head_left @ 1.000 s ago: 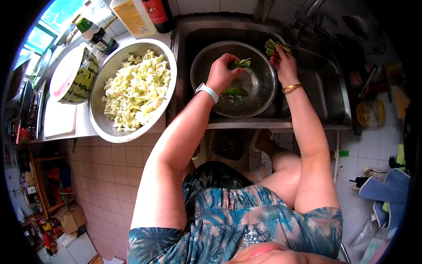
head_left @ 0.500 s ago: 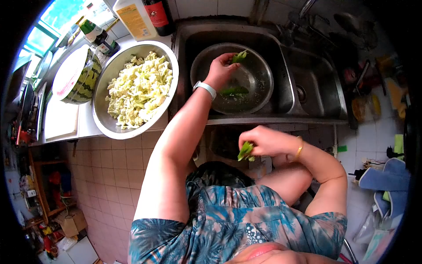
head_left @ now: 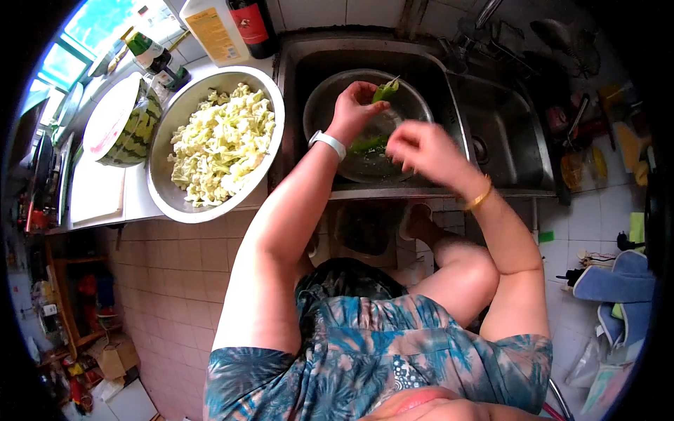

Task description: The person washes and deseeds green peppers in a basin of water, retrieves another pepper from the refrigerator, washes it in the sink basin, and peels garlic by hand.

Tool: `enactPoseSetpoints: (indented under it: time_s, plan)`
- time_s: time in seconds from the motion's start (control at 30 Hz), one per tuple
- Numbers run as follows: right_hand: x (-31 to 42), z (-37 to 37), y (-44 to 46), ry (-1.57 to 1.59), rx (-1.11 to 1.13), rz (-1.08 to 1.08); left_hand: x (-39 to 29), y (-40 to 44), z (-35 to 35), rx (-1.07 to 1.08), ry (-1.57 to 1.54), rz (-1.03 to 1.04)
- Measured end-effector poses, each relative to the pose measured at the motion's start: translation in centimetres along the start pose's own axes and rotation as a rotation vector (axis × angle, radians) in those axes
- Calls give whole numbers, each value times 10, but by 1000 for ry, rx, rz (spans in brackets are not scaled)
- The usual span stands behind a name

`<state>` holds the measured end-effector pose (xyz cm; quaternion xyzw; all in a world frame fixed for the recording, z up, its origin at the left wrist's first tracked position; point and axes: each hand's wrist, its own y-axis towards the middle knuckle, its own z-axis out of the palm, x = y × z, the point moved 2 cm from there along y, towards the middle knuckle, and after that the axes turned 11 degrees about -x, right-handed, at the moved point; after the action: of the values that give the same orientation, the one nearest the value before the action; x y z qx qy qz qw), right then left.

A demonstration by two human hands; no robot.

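**Left hand pinches a green vegetable over the steel basin**

We see the steel basin (head_left: 324, 98) inside the sink (head_left: 298, 70), its left edge near the sink wall. A dark strip of room runs down the basin's right side, up to the divider (head_left: 460, 119); beyond that lies a second compartment (head_left: 509, 144). The front ledge (head_left: 379, 191) crosses just on our side of the basin. A bowl (head_left: 159, 158) of cut cauliflower (head_left: 223, 144) stands left of the basin, apart from it.

Our left hand (head_left: 357, 109) grips the green vegetable (head_left: 386, 90) between thumb and fingers; it looks bright, smooth and pointed at the tip. Another green piece (head_left: 368, 145) lies in the basin. Our right hand (head_left: 425, 151), fingers bent, hovers over the basin's right part; blur hides whether it holds anything.
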<state>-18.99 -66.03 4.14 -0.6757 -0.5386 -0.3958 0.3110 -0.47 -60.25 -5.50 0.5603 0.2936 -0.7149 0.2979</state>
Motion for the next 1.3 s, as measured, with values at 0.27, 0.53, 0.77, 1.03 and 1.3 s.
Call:
enactPoseSetpoints:
  time_s: [0.27,0.53,0.77,1.03,1.3]
  plan:
    - [-71,-26,55,391,-423,69,-25,-25,19,-33,416,470]
    - [-84,-42,34,519,-390,181,-24,-26,26,295,182,40]
    - [-87,-44,28,533,-387,203,-22,-28,26,360,35,-55]
    - [-96,-35,30,497,-343,230,-27,-29,28,158,347,383]
    - [-107,-32,30,592,-151,302,-30,-30,28,146,327,382]
